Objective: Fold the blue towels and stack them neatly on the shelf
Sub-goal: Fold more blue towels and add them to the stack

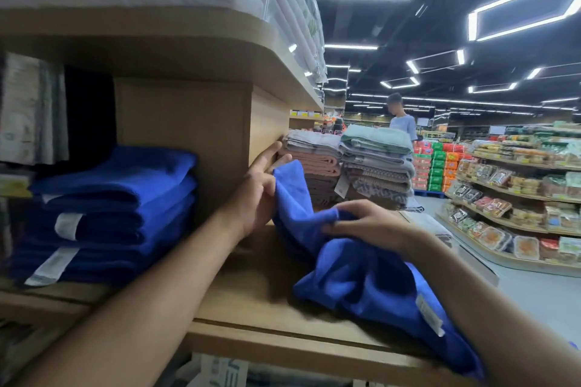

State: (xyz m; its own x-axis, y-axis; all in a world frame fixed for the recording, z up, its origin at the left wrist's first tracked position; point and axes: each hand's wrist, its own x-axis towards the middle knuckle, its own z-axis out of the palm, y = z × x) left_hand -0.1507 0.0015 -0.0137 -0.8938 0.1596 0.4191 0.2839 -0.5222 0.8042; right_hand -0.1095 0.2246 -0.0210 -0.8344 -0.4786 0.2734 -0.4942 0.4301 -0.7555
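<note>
Loose blue terry towel crumpled on wooden shelf, right of folded blue towel stack. Left hand grip pinches raised corner; right hand grip clutches bunched edge. Step, likely: finding corners. Next: align edges, fold.

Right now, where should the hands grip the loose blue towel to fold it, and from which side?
By its top edge, from above: the loose blue towel lies crumpled on the shelf, only that edge raised. Left hand pinches the upright corner; right hand, gripping mid-edge, likely should slide to the far corner.
</note>
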